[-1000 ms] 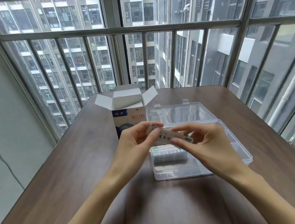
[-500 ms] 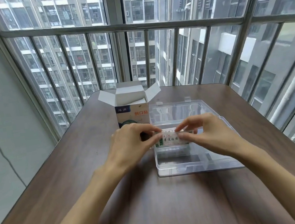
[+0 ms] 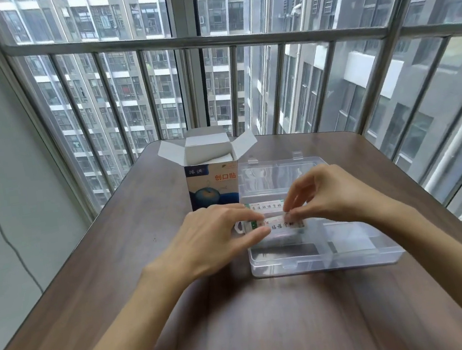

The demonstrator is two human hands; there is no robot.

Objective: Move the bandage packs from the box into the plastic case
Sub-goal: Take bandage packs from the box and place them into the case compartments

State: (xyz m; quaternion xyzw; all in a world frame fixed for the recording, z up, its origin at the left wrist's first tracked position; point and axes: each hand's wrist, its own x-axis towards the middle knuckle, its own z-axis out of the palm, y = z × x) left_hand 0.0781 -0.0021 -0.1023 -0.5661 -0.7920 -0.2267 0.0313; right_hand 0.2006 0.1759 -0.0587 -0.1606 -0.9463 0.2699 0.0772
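Observation:
A blue and white bandage box (image 3: 213,185) stands upright on the table with its top flaps open and white packs showing inside. Just right of it lies the clear plastic case (image 3: 322,262), lid folded back. One white bandage pack (image 3: 265,206) with dark lettering lies in the case's far left compartment. Both hands pinch a second bandage pack (image 3: 284,224) low over that compartment: my left hand (image 3: 217,240) holds its left end, and my right hand (image 3: 328,195) grips its upper right edge with fingertips.
The brown wooden table (image 3: 243,333) runs up to a metal window railing (image 3: 207,41) just behind the box. A grey wall with a thin dark cable (image 3: 1,232) flanks the left edge. The case's open lid (image 3: 276,175) rests flat toward the window.
Both hands carried the pack forward and down, from above the case's near edge into its left compartment. The view has tilted slightly downward.

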